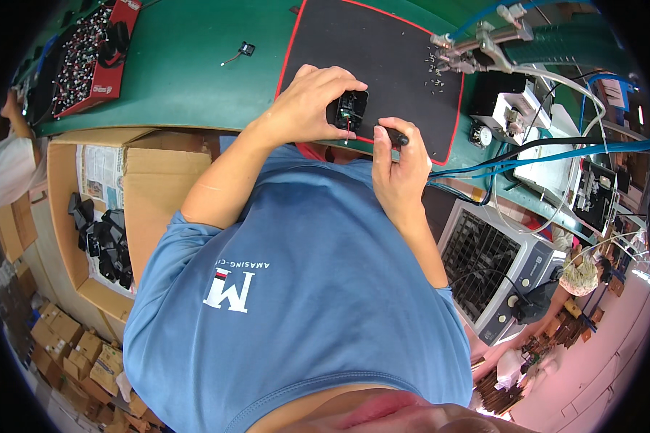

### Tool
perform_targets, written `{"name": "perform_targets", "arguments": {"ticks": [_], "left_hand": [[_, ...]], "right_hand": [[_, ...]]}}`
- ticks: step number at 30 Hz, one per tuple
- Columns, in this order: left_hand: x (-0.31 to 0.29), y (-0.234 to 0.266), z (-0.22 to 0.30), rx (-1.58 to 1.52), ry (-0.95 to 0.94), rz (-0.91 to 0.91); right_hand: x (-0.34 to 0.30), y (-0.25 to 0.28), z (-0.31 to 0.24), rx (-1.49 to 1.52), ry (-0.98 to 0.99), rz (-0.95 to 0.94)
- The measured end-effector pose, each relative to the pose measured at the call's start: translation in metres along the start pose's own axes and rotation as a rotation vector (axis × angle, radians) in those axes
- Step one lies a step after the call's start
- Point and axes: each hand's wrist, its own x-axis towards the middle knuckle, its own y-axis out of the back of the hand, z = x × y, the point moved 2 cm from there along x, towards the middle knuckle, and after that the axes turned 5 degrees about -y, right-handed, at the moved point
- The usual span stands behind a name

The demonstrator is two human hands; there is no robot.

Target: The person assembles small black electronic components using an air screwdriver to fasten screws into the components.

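My left hand (312, 103) grips a small open black plastic housing (352, 105) from its left side, thumb at the near edge and fingers over the far edge. Inside it sits a small circuit part, and a short thin wire with a white plug (347, 141) hangs at the near side. My right hand (402, 160) is closed round a slim dark tool (396, 137) just right of the housing. Its tip is too small to make out, so I cannot tell whether it touches the housing. Both hands are over the near edge of a black mat with a red border (374, 50).
A small black part with a wire (247, 49) lies on the green table (188, 79). A red box of small parts (108, 86) stands far left. Below it, a cardboard box (162, 177) holds black pieces. Metal fixtures (484, 47), hoses and cables crowd the right side.
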Motion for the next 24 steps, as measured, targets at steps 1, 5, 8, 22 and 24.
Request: {"name": "perform_targets", "arguments": {"ticks": [1,5,8,22,24], "left_hand": [[0.000,0.000,0.000,0.001,0.000,-0.001],[0.003,-0.001,0.001,0.002,-0.006,-0.022],[0.009,-0.001,0.000,-0.010,-0.009,-0.049],[0.054,0.068,-0.066,0.039,0.220,0.147],[0.080,0.071,-0.092,0.161,0.166,0.120]], "right_hand": [[0.000,0.000,0.001,-0.015,0.006,0.008],[-0.003,0.005,0.010,0.021,-0.132,0.014],[-0.010,0.024,0.000,0.130,-0.219,-0.026],[-0.052,0.189,0.195,-0.419,-0.434,0.852],[-0.043,0.187,0.202,-0.595,-0.430,0.744]]}}
